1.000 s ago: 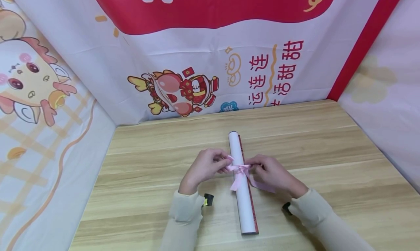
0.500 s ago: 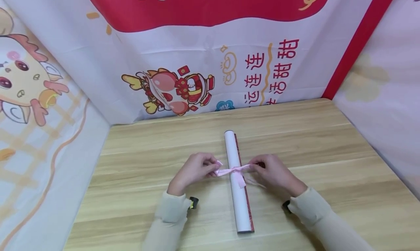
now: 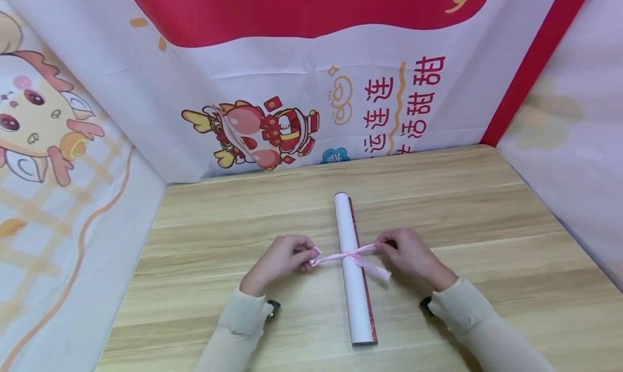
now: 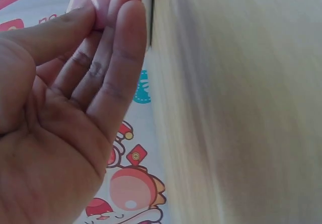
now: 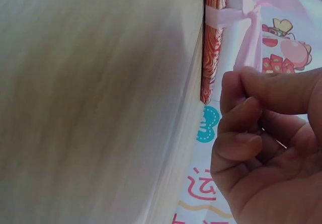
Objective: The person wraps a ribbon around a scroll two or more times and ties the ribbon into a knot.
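Note:
A rolled white scroll (image 3: 351,291) with a red patterned edge lies lengthwise on the table. Round its middle runs a pink ribbon (image 3: 351,254), knotted on top, with one loose tail hanging toward the right. Left of the scroll, my left hand (image 3: 282,261) pinches one part of the ribbon between thumb and fingers. The left wrist view shows pink ribbon (image 4: 102,5) at those fingertips. On the other side my right hand (image 3: 411,256) pinches another ribbon end between thumb and forefinger. In the right wrist view the ribbon (image 5: 249,48) stretches from the knot to these fingertips.
The wooden table (image 3: 219,215) carries the scroll and meets a printed cloth backdrop (image 3: 272,69) at its far edge. More printed cloth (image 3: 63,242) hangs at the left and right sides. A dark wrist strap piece (image 3: 273,309) shows by the left sleeve.
My left hand has moved left, away from the scroll, and the right hand slightly right. The ribbon between them has drawn out longer and straighter, its loops at the knot smaller.

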A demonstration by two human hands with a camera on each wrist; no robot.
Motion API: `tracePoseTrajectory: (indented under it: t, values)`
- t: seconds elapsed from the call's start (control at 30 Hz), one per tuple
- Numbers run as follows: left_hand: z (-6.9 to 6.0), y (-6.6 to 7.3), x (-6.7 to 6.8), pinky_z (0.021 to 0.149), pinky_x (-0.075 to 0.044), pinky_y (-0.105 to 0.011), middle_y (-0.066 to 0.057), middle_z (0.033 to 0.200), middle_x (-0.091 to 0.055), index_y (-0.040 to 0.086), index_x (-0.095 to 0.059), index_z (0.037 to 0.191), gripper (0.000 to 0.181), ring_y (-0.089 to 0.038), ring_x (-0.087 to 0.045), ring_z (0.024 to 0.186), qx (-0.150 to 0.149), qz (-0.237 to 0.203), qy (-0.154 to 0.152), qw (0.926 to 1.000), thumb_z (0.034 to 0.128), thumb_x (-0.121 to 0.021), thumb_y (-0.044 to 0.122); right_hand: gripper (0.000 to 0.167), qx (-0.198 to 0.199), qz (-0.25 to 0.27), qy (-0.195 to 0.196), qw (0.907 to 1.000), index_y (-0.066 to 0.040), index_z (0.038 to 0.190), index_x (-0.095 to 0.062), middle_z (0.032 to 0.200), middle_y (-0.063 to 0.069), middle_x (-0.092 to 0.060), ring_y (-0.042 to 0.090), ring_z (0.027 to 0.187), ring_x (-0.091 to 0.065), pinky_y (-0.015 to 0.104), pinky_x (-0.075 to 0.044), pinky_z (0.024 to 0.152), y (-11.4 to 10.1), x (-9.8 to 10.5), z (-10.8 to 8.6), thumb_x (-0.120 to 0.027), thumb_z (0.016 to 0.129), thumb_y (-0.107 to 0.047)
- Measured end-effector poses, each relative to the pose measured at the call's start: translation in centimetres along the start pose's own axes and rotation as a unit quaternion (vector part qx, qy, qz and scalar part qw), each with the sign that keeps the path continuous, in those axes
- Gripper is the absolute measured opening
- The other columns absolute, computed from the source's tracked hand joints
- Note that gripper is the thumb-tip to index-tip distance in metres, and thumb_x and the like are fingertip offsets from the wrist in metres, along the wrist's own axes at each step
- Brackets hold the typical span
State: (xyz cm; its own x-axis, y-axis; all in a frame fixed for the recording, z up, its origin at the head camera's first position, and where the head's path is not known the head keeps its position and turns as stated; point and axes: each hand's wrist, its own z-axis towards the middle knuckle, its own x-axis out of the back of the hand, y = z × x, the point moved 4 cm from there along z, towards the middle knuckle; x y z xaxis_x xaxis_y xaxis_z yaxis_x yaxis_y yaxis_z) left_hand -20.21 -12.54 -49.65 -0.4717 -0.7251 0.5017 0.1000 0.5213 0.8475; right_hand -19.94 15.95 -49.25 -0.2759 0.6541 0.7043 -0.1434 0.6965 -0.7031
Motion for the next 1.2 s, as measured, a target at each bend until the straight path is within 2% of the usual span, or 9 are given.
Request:
tracePoseTrajectory:
  t: [0.13,0.3,0.6,0.73,0.8,0.9,1.0,1.1,1.2]
  values:
    - [-0.3,-0.2,-0.1,0.069,-0.066,-0.034,-0.014,0.086,-0.078,0.004,-0.075,0.101,0.013,-0.019,-0.075,0.074,0.002,-0.011,-0.009,0.9999,0.1038,-0.067,0.014,0.012,-0.003,-0.014,0.002,0.9999,-0.006,0.101,-0.079,0.088,0.003,-0.075,0.013,0.074,-0.059,0.023,-0.050,0.063,0.0,0.1,-0.2,-0.068,0.102,-0.009]
    - [-0.4,-0.1,0.1,0.069,-0.066,-0.035,-0.012,0.085,-0.078,0.003,-0.076,0.103,0.014,-0.020,-0.075,0.074,0.006,-0.007,-0.010,0.9999,0.1045,-0.066,0.012,0.012,-0.014,-0.020,0.005,0.9997,-0.005,0.101,-0.079,0.090,0.005,-0.076,0.014,0.074,-0.059,0.026,-0.050,0.065,-0.1,0.1,0.0,-0.068,0.101,-0.008]
    - [0.0,-0.4,0.1,0.068,-0.065,-0.032,-0.006,0.084,-0.077,0.004,-0.077,0.102,0.013,-0.016,-0.073,0.074,0.017,-0.005,0.023,0.9996,0.1034,-0.068,0.014,0.010,-0.024,-0.011,0.001,0.9997,-0.005,0.101,-0.079,0.088,0.005,-0.074,0.015,0.074,-0.058,0.024,-0.048,0.064,0.2,-0.1,0.3,-0.070,0.100,-0.009]
    - [-0.3,-0.3,0.4,0.066,-0.064,-0.033,-0.005,0.087,-0.076,0.004,-0.073,0.111,0.015,-0.021,-0.073,0.077,0.012,-0.016,0.055,0.9983,0.1047,-0.067,0.016,0.011,-0.018,0.012,-0.003,0.9998,-0.006,0.104,-0.076,0.091,0.006,-0.071,0.016,0.075,-0.058,0.024,-0.050,0.060,0.3,-0.2,0.4,-0.068,0.102,-0.013]
    - [-0.7,-0.3,0.8,0.065,-0.063,-0.035,-0.007,0.091,-0.076,0.004,-0.069,0.118,0.018,-0.024,-0.074,0.079,0.011,-0.036,0.077,0.9963,0.1056,-0.065,0.016,0.011,-0.012,0.025,-0.005,0.9996,-0.006,0.106,-0.075,0.094,0.008,-0.069,0.016,0.076,-0.058,0.024,-0.051,0.060,0.3,-0.2,0.4,-0.067,0.103,-0.014]
    - [-1.4,-0.5,1.6,0.061,-0.061,-0.034,-0.013,0.099,-0.076,0.002,-0.065,0.127,0.025,-0.030,-0.075,0.079,0.015,-0.080,0.114,0.9902,0.1060,-0.064,0.015,0.014,-0.001,0.033,-0.009,0.9994,-0.006,0.108,-0.073,0.096,0.009,-0.068,0.016,0.077,-0.059,0.025,-0.053,0.061,0.3,-0.1,0.4,-0.067,0.103,-0.017]
    - [-2.3,-1.2,2.9,0.055,-0.056,-0.030,-0.017,0.105,-0.075,-0.001,-0.064,0.128,0.027,-0.032,-0.075,0.078,0.029,-0.095,0.155,0.9828,0.1044,-0.065,0.012,0.017,0.000,0.041,-0.014,0.9991,-0.004,0.108,-0.073,0.094,0.010,-0.070,0.016,0.075,-0.059,0.025,-0.053,0.060,0.6,0.2,0.4,-0.065,0.104,-0.019]
    - [-3.5,-2.1,4.4,0.057,-0.056,-0.026,-0.018,0.106,-0.074,-0.002,-0.064,0.125,0.025,-0.031,-0.075,0.080,0.042,-0.051,0.198,0.9779,0.1025,-0.065,0.007,0.019,0.002,0.028,-0.003,0.9996,-0.003,0.109,-0.073,0.095,0.010,-0.072,0.015,0.076,-0.060,0.025,-0.053,0.062,1.0,0.8,0.4,-0.063,0.106,-0.019]
    - [-4.7,-2.4,6.2,0.068,-0.061,-0.029,-0.017,0.110,-0.075,-0.001,-0.064,0.127,0.026,-0.031,-0.075,0.089,0.047,0.044,0.235,0.9699,0.1031,-0.063,0.008,0.021,0.015,-0.004,0.034,0.9993,-0.002,0.115,-0.071,0.101,0.012,-0.073,0.018,0.083,-0.064,0.027,-0.055,0.068,1.3,1.8,0.2,-0.062,0.107,-0.019]
